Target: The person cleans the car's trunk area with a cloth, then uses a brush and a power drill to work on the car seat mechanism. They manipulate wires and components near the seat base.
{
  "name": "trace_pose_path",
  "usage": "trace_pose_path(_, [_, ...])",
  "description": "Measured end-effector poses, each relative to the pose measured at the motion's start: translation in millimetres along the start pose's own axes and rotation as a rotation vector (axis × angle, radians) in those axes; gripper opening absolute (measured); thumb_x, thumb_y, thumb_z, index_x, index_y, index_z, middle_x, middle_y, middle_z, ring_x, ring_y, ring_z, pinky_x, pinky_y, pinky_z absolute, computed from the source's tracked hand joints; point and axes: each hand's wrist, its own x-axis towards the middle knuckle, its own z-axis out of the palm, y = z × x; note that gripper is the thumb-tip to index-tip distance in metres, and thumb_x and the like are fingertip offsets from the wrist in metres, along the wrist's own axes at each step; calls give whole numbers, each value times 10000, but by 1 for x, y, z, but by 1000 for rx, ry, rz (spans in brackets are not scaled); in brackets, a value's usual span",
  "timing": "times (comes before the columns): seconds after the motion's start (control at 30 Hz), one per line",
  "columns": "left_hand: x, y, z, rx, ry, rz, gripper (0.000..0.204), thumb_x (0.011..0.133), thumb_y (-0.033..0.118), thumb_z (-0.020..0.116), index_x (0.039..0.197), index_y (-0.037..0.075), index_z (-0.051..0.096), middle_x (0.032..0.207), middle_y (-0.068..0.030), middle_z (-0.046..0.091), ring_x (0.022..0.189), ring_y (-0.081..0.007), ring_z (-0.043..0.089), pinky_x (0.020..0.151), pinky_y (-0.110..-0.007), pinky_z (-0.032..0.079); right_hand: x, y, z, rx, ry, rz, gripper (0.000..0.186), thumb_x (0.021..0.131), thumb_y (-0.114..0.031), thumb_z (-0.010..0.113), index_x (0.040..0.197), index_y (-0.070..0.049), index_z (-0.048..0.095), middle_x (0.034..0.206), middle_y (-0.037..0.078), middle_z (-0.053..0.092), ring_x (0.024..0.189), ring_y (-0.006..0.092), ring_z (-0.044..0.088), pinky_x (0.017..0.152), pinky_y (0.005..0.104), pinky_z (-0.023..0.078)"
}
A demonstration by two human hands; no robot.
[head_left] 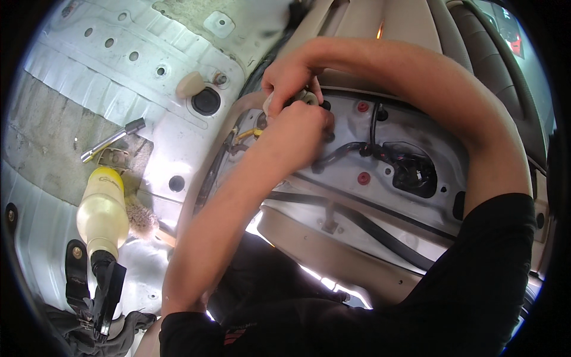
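Note:
My two hands meet over a beige plastic-looking part (pixel 308 98) at the upper end of an opening in the metal panel (pixel 351 160). From above, my right hand (pixel 291 80) bends down over this part, its fingers curled against it. My left hand (pixel 306 128) is closed just below, its back toward me and its fingertips hidden. What it grips cannot be made out. Beside the left wrist runs a yellow-sleeved cable (pixel 248 134). A black wiring harness (pixel 342 152) crosses the panel near the left hand, between red plugs (pixel 363 178).
On the bare metal floor (pixel 160 107) of the stripped car lie a yellowish spray bottle (pixel 102 208), a brush (pixel 141 219) and a metal socket tool (pixel 113 140). A beige cap-like piece (pixel 190 85) sits beside a round black plug (pixel 206 101). Beige trim (pixel 380 21) borders the panel.

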Motion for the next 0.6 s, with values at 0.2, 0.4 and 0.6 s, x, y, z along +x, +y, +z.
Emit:
trace_pose_path(0.2, [-6,1,4,-130,96,-100,132,798,35,670,914,32,734,811,-188,692,809,-353,678,763,-407,524,2,-2,-1,-2,-13,20,532,819,-462,703,1151,-53,632,1062,120,681,932,259,673,706,418,605])
trace_pose_path(0.4, [-7,4,5,-121,106,-72,118,803,41,680,906,25,736,797,-192,689,786,-351,676,758,-400,524,1,1,0,29,5,11,540,823,-464,707,1174,-62,621,1093,117,675,942,266,673,701,421,607])
trace_pose_path(0.6, [-7,0,7,-158,121,-42,132,795,49,689,913,11,736,806,-190,697,777,-331,688,749,-386,532,-1,-3,0,9,-2,22,558,822,-460,711,1201,-64,609,1102,117,673,944,266,675,700,422,608])
